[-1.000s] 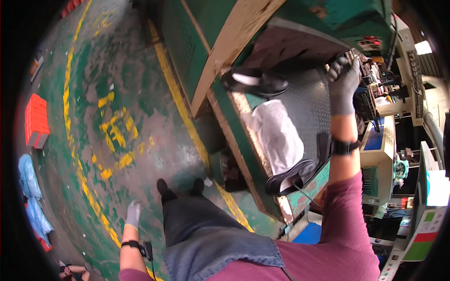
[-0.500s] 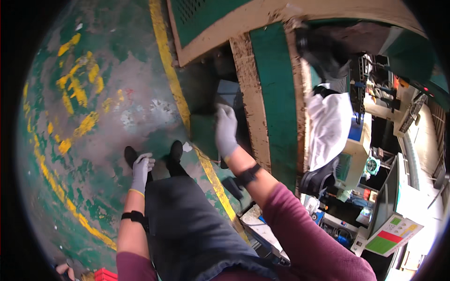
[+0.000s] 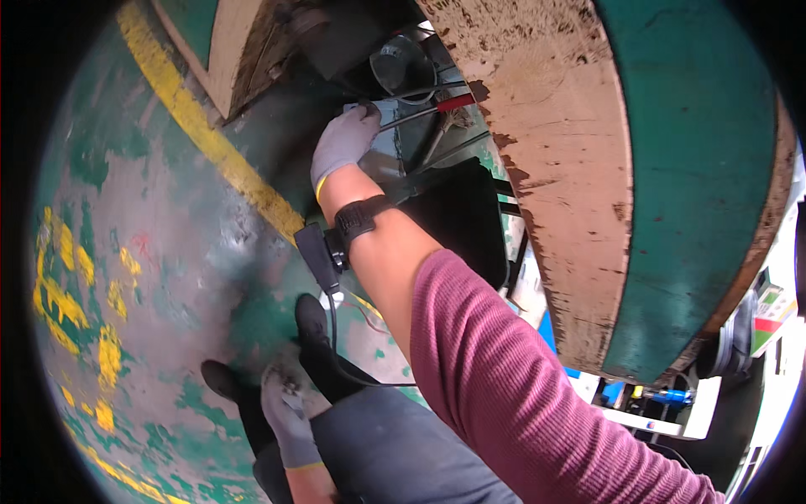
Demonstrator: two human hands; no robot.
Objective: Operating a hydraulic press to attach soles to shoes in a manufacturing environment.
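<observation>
My right hand (image 3: 346, 141), in a pale grey glove, reaches low into the dark space beside a worn cream-and-green cabinet. Its fingers curl at one end of a thin metal rod with a red grip (image 3: 456, 102); whether they hold the rod or something hidden behind it, I cannot make out. Under the hand lies a flat blue-grey panel (image 3: 384, 155). A clear round container (image 3: 401, 65) sits just beyond the rod. My left hand (image 3: 285, 407), also gloved, hangs low in front of my legs near my shoes. Motion blur hides how its fingers are set.
The cabinet's chipped cream panel (image 3: 562, 160) rises close on the right of my forearm. A black flat-sided object (image 3: 457, 214) stands under that arm. A black cable (image 3: 334, 336) dangles from my right wrist strap. A yellow line (image 3: 197, 118) crosses the worn green floor.
I have come nearer the cabinet and bent lower. My right arm has stretched further into the dark space, up to the rod. The left hand appears lower, by my legs.
</observation>
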